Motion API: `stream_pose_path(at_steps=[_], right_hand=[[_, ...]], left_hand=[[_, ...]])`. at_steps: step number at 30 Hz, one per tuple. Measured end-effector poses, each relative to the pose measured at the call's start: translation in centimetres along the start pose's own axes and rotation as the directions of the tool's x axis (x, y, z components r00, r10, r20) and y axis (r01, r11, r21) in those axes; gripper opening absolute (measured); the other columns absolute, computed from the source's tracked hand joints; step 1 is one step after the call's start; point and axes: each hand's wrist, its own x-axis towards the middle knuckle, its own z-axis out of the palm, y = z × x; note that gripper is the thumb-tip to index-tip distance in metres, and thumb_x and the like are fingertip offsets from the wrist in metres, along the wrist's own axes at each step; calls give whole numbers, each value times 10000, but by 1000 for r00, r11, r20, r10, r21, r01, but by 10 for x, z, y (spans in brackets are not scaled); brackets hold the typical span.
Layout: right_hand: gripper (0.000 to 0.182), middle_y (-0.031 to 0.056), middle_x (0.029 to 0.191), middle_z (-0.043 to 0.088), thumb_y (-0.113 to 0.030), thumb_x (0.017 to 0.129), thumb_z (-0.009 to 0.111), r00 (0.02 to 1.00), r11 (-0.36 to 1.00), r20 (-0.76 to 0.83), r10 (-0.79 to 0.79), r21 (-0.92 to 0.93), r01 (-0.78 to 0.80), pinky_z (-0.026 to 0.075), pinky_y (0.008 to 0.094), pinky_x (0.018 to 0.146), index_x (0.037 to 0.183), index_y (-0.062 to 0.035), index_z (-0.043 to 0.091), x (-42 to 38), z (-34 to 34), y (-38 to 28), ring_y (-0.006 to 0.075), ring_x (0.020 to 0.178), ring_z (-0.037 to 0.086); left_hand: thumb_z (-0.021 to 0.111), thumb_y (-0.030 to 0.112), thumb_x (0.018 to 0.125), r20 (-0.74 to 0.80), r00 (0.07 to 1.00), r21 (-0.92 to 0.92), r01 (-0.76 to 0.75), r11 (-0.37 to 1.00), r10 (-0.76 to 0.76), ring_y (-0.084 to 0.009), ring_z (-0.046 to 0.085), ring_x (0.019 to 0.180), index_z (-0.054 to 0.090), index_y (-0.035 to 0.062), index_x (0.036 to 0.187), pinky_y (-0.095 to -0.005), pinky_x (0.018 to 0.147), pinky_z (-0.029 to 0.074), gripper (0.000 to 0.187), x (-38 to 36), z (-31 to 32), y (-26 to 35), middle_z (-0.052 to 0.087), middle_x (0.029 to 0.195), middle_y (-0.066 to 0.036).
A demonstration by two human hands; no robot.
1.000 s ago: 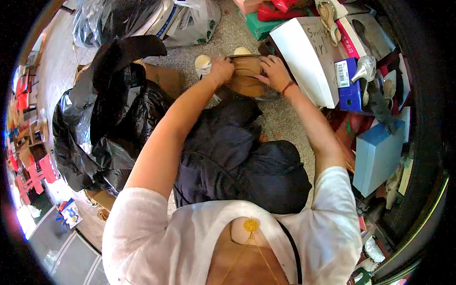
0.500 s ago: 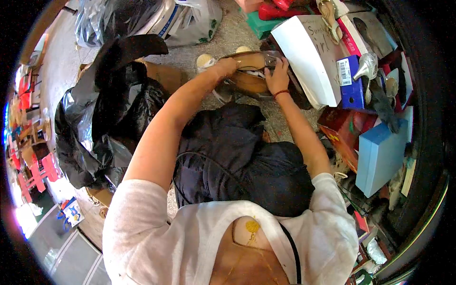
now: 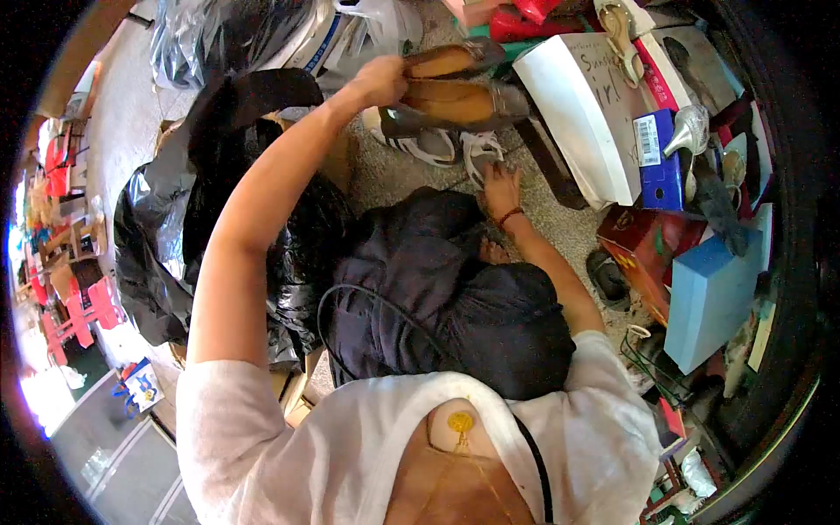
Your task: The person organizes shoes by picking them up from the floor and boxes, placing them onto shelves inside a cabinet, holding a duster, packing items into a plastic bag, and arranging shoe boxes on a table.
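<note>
My left hand [image 3: 381, 80] is closed around the heel ends of a pair of brown flat shoes [image 3: 468, 98], lifted off the floor with the toes pointing right. Beneath them, two white sneakers with dark stripes lie on the floor: the left sneaker [image 3: 430, 149] and the right sneaker [image 3: 481, 150]. At the near end of the right sneaker is my right hand [image 3: 501, 188], a red bracelet on its wrist. Its fingers are stretched out and apart, touching or very near the sneaker.
Black plastic bags [image 3: 157, 254] lie at my left, and a clear bag [image 3: 232, 39] is farther back. To the right are a white shoebox [image 3: 582, 122], a blue box [image 3: 661, 175], a light blue box [image 3: 713, 297] and several loose shoes.
My left hand has raised the flat shoes and moved them up and away, uncovering the sneakers. My right hand has let go of the flats and come down to the right sneaker.
</note>
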Motion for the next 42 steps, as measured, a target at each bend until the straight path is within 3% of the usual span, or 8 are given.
stream_pose_path(at_steps=[2,4,8,13,17,20,33,42], right_hand=[[368,174,923,571,-46,677,596,996,998,78,42,-50,-38,284,503,920,1032,-12,509,12,14,9,309,957,494],[343,148,837,601,-62,674,595,732,965,678,65,-230,127,282,497,922,1011,-23,542,29,15,16,294,951,512],[241,133,802,607,-83,689,572,952,975,285,-109,-155,158,299,484,901,927,-43,575,55,-12,28,288,879,549],[463,135,799,612,-83,723,523,716,881,662,-223,-178,439,277,478,925,1180,-69,451,132,-26,-6,281,907,550],[568,176,919,583,-99,741,510,736,957,636,-234,17,289,276,490,932,1283,-103,339,117,-27,-30,308,994,503],[533,207,1052,520,-224,765,543,681,764,564,-467,-131,632,272,511,931,1268,-150,382,96,-15,-25,341,1047,457],[442,100,774,614,-519,683,564,656,965,716,-238,97,244,459,361,658,874,-132,658,79,-142,-35,266,776,570],[527,157,970,594,-501,714,584,516,643,840,169,303,-704,418,353,804,969,-40,599,-161,-329,21,272,883,561]], left_hand=[[517,134,663,-59,990,-178,118,977,-131,-377,564,811,607,6,824,-412,696,444,225,-6,-12,-15,589,823,-225],[498,123,671,-78,958,-346,233,909,-275,-367,566,826,601,-11,865,-399,716,433,258,-23,-26,-17,585,818,-243],[494,76,692,-203,892,-476,271,837,-404,-284,595,791,593,-31,931,-350,720,430,280,-52,-39,-20,603,782,-208],[480,23,694,-151,814,-649,346,678,-560,-240,593,770,596,-27,939,-322,698,431,275,-65,-24,-14,617,787,-186],[475,33,708,-128,874,-596,311,741,-470,-232,593,746,599,-28,942,-322,691,431,272,-61,5,-39,616,772,-181],[473,35,709,-133,879,-476,349,807,-459,-239,593,732,598,-35,949,-332,687,430,279,-68,5,-31,615,763,-180],[498,108,655,-36,954,-102,294,950,-299,-365,562,843,601,-11,874,-413,737,441,269,-60,-48,53,586,855,-245],[608,164,648,205,956,186,172,967,-210,-335,586,784,600,24,725,-391,695,479,161,-131,-138,168,603,785,-177]])
